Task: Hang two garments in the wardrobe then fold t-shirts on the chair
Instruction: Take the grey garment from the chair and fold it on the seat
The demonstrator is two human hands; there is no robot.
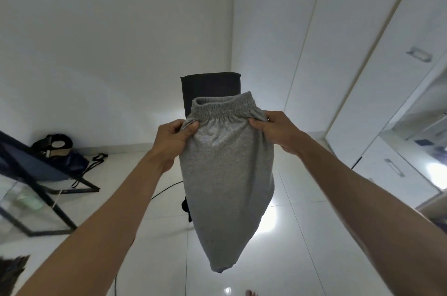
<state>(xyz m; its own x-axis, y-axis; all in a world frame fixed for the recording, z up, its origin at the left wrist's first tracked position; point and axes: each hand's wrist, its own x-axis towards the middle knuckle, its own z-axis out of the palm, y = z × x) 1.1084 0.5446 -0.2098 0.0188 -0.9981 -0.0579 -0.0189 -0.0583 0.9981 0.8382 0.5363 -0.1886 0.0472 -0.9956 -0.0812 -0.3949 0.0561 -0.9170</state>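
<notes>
Left hand and right hand each pinched on the grey garment just under its elastic waistband.

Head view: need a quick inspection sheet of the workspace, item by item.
Surface: glossy white tiled floor, with light glare.
Job's things: grey garment with an elastic band, held up in the air and hanging free; dark chair behind it, mostly hidden; white wardrobe at right, doors with metal handles.
Clutter: dark bag with straps on the floor by the left wall; black-framed glass table at left.
Grippers: left hand and right hand each grip the garment just below the band, one at each side.
Cables: black cable running across the floor under the left arm.
Surroundings: plain white walls; a bare toe at the bottom edge.
</notes>
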